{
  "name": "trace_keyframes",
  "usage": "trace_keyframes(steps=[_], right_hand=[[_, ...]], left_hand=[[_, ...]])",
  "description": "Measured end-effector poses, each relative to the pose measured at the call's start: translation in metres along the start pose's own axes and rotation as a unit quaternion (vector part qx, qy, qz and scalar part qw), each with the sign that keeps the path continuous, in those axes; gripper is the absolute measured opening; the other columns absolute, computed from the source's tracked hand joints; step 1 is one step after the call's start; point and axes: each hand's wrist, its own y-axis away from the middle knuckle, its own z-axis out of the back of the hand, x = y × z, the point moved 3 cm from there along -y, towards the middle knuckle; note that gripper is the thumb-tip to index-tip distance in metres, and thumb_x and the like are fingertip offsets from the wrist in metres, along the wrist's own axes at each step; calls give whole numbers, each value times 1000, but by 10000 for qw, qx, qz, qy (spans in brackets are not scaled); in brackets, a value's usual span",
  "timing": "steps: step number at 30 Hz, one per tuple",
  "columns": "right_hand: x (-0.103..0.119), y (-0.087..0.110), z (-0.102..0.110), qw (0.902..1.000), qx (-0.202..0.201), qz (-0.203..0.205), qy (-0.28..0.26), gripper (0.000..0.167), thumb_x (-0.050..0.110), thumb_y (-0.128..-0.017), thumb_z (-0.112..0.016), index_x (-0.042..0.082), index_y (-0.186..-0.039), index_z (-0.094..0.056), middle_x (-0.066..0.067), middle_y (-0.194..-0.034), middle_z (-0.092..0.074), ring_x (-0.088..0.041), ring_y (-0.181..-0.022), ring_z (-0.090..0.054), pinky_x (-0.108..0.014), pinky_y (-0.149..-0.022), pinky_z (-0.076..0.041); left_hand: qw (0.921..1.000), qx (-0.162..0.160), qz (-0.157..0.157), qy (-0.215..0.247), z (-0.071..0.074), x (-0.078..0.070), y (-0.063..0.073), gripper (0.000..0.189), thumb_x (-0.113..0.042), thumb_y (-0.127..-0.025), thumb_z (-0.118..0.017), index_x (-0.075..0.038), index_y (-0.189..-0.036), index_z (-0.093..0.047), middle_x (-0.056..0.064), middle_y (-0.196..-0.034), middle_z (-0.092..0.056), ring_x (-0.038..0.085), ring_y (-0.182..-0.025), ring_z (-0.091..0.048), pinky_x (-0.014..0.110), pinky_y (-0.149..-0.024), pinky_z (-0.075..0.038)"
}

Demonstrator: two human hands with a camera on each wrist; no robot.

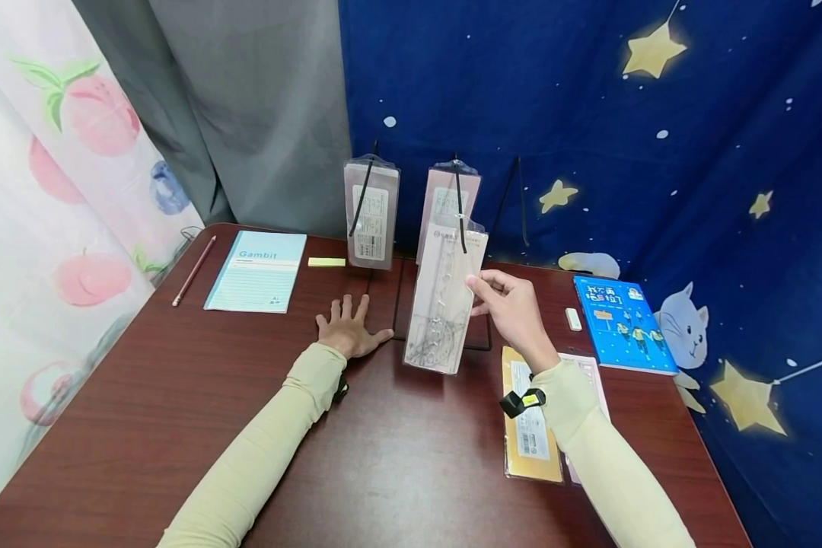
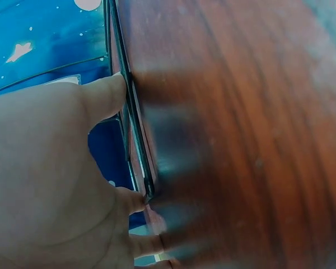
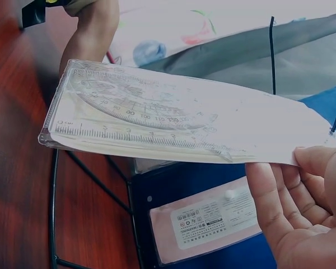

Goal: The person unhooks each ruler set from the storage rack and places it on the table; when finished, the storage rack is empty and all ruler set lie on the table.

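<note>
Dark red-brown table [image 1: 178, 426], wood-grained, with a soft shine towards the near middle. Backed by a plain grey curtain [image 1: 267, 99] and a navy starry curtain [image 1: 493, 68]; off to the left, a pale fruit-print curtain [image 1: 96, 262]. At far left on the tabletop: pencil [image 1: 195, 270], notebook [image 1: 256, 274], yellow strip [image 1: 326, 262]. At right: eraser [image 1: 573, 319] just beside a blue book [image 1: 619, 327]. Nearer, lying side by side and partly under the right forearm: yellow packet [image 1: 514, 441], pink packet [image 1: 592, 373].

Left arm stretched forward; left hand [image 1: 349, 331] palm down, fingers spread wide, thumb against the base wire of a black rack [image 3: 53, 207]. Right arm angled in from the right; right hand [image 1: 514, 308] pinching the ruler packet [image 1: 441, 304] by its right edge, between thumb and fingers. Held in front of the rack, near upright, lower end tilted left. Top of packet at the tip of the middle hook [image 1: 460, 205]; cannot tell whether threaded on.

Ruler packet long, flat, narrow: clear crinkled plastic over white backing, with transparent protractor and ruler inside, dark-scaled. Behind, on the same hook, a pale pink set [image 1: 441, 183]; on the left hook, a grey set [image 1: 392, 179], white-labelled. Sleeves [image 1: 260, 457] pale yellow, smooth, close-fitting.
</note>
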Motion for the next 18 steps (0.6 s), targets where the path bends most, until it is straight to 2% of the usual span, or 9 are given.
trace_keyframes(steps=[7, 18], right_hand=[[-1, 6, 1, 9999, -2, -132, 55, 35, 35, -99, -71, 3, -113, -76, -7, -91, -74, -13, -65, -74, -29, -72, -63], [-3, 17, -2, 10000, 76, -45, 8, 34, 35, -99, -72, 3, -112, -75, -8, -91, -75, -15, -67, -75, -30, -72, -63]], left_hand=[[10000, 10, -27, 6, 0, 0, 0, 92, -69, -101, -42, -18, -169, -6, 22, -174, -2, 45, -161, -2, 72, -124, -8], [10000, 22, -8, 17, 1, 0, 1, 92, -69, -101, -42, -18, -169, -5, 23, -174, -1, 45, -161, -2, 72, -124, -8]])
